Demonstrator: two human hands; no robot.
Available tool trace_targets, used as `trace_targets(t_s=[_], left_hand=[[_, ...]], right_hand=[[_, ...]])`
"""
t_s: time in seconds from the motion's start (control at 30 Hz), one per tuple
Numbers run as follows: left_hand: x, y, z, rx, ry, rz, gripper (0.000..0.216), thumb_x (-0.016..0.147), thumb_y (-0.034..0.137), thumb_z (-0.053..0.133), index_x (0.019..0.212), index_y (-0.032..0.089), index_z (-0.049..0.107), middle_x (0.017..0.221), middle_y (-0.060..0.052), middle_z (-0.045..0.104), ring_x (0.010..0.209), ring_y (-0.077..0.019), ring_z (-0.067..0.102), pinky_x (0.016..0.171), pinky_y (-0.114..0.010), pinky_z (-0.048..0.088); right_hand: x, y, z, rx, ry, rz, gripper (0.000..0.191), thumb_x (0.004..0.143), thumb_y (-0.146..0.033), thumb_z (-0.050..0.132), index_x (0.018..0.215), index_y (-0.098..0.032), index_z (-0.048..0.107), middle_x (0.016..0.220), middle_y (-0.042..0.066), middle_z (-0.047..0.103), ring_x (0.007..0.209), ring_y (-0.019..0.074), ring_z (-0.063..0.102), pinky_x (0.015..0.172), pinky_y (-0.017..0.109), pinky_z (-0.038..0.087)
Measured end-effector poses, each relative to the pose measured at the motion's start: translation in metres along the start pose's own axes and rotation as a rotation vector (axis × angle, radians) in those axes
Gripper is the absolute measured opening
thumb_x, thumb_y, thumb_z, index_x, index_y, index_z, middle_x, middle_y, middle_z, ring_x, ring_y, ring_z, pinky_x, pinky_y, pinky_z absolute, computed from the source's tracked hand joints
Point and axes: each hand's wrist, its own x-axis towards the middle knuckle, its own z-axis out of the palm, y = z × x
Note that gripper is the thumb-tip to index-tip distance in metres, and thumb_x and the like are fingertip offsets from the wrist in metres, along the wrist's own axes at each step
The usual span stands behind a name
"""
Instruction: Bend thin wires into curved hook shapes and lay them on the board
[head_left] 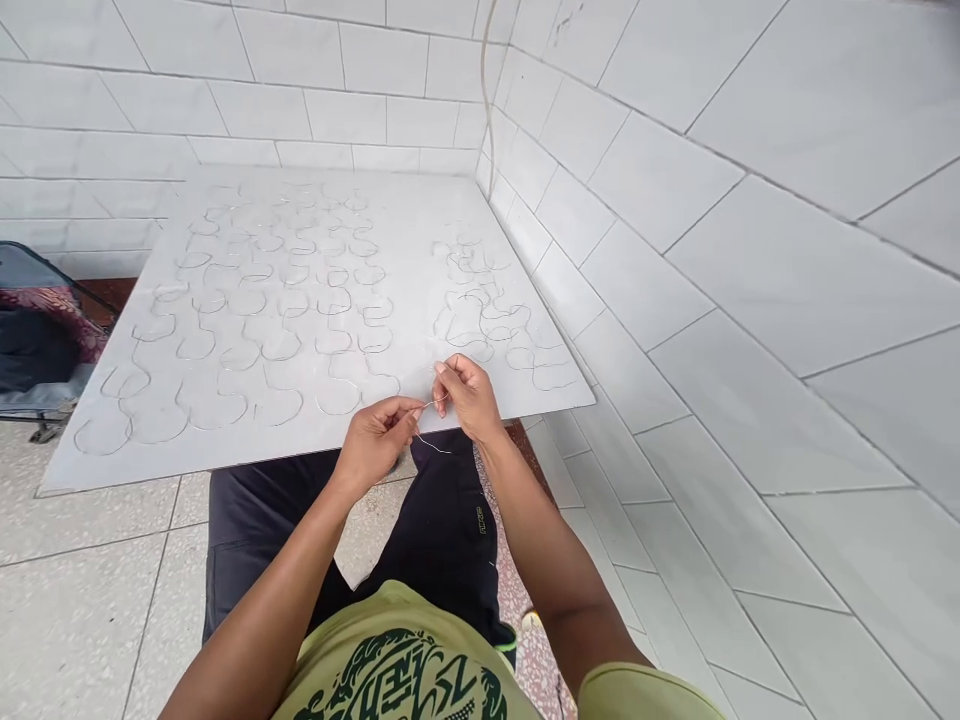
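A thin wire [433, 446] runs between my two hands at the near edge of the white board. My left hand [379, 435] pinches it between thumb and fingers, and one end trails down to the right over my trousers. Just to the right, my right hand [466, 398] is closed on the wire's other part with thumb and fingertips. On the board, several S-shaped bent wires [281, 405] lie in rows to the left. A looser cluster of curved wires [487, 310] lies on the right side of the board.
The white board [409, 225] spans in front of me, over my legs. White tiled walls [675, 330] stand behind it and close along its right side. A cable [486, 90] hangs in the corner. A folding cart [45, 340] with dark cloth stands at the left.
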Motion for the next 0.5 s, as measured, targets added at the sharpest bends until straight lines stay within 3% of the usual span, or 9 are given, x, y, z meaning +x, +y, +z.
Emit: trace_targets(t_s=[0.5], left_hand=[[0.0010,0.0086,0.0025,0.062,0.069,0.051,0.029,0.093,0.041,0.072,0.109,0.018,0.080,0.070,0.001,0.065,0.059,-0.0115,0.055,0.057,-0.024,0.047]], right_hand=[[0.0013,-0.0025,-0.0019,0.040,-0.068,0.018,0.039,0.092,-0.055,0.071,0.082,-0.020,0.056,0.061,-0.005,0.061,0.045,0.0091,0.053,0.043,0.022,0.042]])
